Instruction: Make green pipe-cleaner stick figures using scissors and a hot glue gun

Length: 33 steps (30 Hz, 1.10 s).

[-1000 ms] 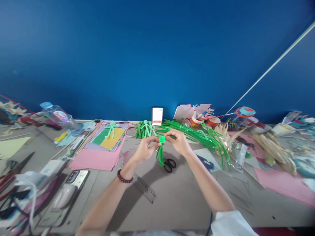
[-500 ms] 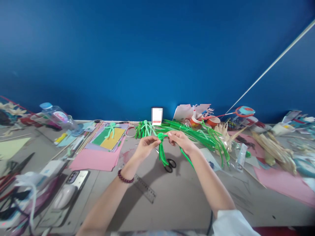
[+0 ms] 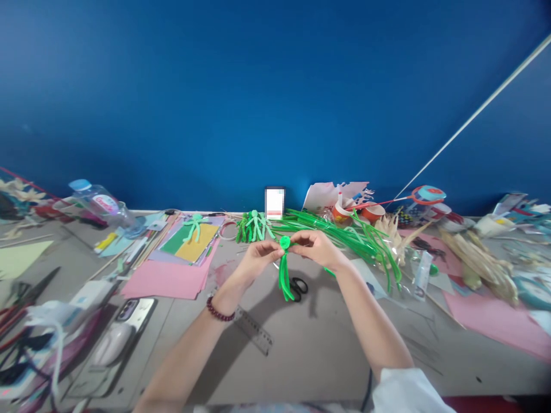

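Note:
Between my hands hangs a bright green pipe-cleaner figure (image 3: 284,269) with a coiled round head and several long strands pointing down. My left hand (image 3: 260,256) pinches it just below the head from the left. My right hand (image 3: 313,248) is closed on the other side, its fingertips at a green strand by the head. Part of a strand shows past the right wrist. Black-handled scissors (image 3: 300,288) lie on the table behind the dangling strands, their blades mostly hidden. A clear ruler (image 3: 253,331) rests beside my left forearm.
Similar green figures (image 3: 255,225) and a bundle of green pipe cleaners (image 3: 318,224) lie at the back, by a small bright screen (image 3: 274,203). Pink paper (image 3: 167,279), a phone (image 3: 129,321) and a plastic bottle (image 3: 101,201) are left. Dried husks (image 3: 486,264) lie right.
The figure's head has turned and shifted slightly right and up. My right hand has closed in beside it, and the long loose strand under my right wrist now shows only a short piece.

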Motion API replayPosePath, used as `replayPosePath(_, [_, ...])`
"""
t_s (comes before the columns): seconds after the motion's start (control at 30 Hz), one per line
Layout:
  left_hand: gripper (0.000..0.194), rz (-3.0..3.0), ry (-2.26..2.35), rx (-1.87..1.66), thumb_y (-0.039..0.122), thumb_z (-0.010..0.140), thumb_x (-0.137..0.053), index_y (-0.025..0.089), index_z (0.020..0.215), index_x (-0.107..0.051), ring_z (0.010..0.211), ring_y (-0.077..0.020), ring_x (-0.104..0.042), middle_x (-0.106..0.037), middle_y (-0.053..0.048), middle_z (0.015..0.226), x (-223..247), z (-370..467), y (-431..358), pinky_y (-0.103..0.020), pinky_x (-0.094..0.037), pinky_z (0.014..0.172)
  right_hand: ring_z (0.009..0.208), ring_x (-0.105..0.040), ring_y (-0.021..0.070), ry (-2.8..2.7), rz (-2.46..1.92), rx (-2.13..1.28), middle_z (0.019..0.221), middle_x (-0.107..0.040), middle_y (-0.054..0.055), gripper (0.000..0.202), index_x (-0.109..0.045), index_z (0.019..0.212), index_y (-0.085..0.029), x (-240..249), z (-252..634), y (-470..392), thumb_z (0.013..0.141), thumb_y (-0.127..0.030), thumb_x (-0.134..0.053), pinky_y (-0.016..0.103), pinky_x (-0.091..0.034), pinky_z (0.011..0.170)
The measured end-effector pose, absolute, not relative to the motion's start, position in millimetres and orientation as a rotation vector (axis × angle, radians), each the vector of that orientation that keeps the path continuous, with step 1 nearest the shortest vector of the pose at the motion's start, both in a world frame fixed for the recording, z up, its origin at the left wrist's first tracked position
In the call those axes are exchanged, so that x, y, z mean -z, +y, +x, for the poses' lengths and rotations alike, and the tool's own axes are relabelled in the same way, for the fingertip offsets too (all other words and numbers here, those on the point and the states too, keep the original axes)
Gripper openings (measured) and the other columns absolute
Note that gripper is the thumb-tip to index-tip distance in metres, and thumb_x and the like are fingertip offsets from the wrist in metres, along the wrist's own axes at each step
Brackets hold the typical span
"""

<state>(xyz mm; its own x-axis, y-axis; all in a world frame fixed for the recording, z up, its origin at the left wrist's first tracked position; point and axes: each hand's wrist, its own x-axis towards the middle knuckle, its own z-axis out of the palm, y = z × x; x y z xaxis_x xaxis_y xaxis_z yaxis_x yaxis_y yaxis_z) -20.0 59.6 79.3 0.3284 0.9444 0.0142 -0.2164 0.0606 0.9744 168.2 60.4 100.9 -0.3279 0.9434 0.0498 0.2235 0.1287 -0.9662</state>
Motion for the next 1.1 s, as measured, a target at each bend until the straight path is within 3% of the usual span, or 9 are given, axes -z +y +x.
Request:
replayPosePath(0.43, [0.024, 1.177, 0.884, -1.075, 0.034, 0.053, -0.081, 0.015, 0.059, -0.067, 0.055, -0.0103, -0.051, -0.063, 0.001, 0.057, -78, -21, 64, -0.025, -0.04, 0.058, 0.069, -0.057, 0.0139, -1.706, -1.113, -1.022, 0.075, -0.064, 0.001, 0.018, -0.064, 0.074, -0.016, -89, 159, 65, 0.071, -0.033, -0.068, 0.025, -0.042, 0.065])
replayPosePath(0.73, [0.022, 1.162, 0.933, -1.021, 0.031, 0.053, -0.081, 0.017, 0.067, -0.072, 0.062, -0.0124, -0.055, -0.067, -0.002, 0.066, -71, -28, 70, -0.026, -0.043, 0.063, 0.065, -0.056, 0.0144, -1.7, -1.179, -0.764, 0.072, -0.064, 0.002, 0.019, -0.065, 0.072, -0.017, -77, 157, 73, 0.07, -0.036, -0.07, 0.026, -0.04, 0.06])
replayPosePath(0.97, [0.023, 1.144, 0.869, -1.001, 0.029, 0.054, -0.08, 0.014, 0.062, -0.065, 0.056, -0.0085, -0.049, -0.059, 0.001, 0.058, -74, -21, 64, -0.022, -0.038, 0.056, 0.074, -0.057, 0.0153, -1.799, -1.073, -1.007, 0.08, -0.065, 0.003, 0.023, -0.069, 0.079, -0.017, -88, 168, 72, 0.073, -0.039, -0.067, 0.026, -0.043, 0.069])
replayPosePath(1.1, [0.023, 1.237, 0.857, -0.967, 0.03, 0.058, -0.078, 0.014, 0.067, -0.063, 0.052, -0.0073, -0.044, -0.055, 0.002, 0.058, -73, -18, 63, -0.021, -0.033, 0.051, 0.064, -0.055, 0.0126, -1.816, -1.13, -1.233, 0.074, -0.064, 0.003, 0.029, -0.069, 0.087, -0.015, -95, 180, 72, 0.078, -0.041, -0.059, 0.025, -0.042, 0.06])
